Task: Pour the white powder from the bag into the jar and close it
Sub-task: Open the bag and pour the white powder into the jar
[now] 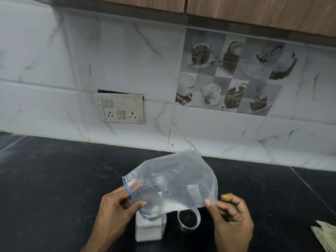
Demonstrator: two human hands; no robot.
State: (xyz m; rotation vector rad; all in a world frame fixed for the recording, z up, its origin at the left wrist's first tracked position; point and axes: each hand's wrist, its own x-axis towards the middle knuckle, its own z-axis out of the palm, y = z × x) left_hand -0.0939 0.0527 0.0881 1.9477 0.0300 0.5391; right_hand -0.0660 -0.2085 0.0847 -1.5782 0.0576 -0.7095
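Left grip (116, 206): thumb and fingers pinch the blue-zip mouth edge of the bag (174, 175); closed on it. Right grip (232, 215): thumb and forefinger pinch the bag's opposite lower corner; other fingers curled.

Bag: clear plastic, held up off the table (54, 179), stretched between both grips, its body rising above and beyond them. Mouth end sits lowest, just below-right of the left grip, at the jar opening.

White powder (172, 206): small amt left in the bag, lying along its bottom edge between the grips, nearer the left one.

Jar (149, 230): clear, squarish, upright on table directly below the left grip's fingertips; mostly filled w/ white powder. Uncapped.

Lid (189, 220): round, metal-rimmed, on table between the grips, just beside the jar, below the bag.

Misc: small brown item (226, 197) just beyond right grip, type unclear. Folded paper (325, 235) well to its right. Socket plate (121, 110) on wall, far above left grip.
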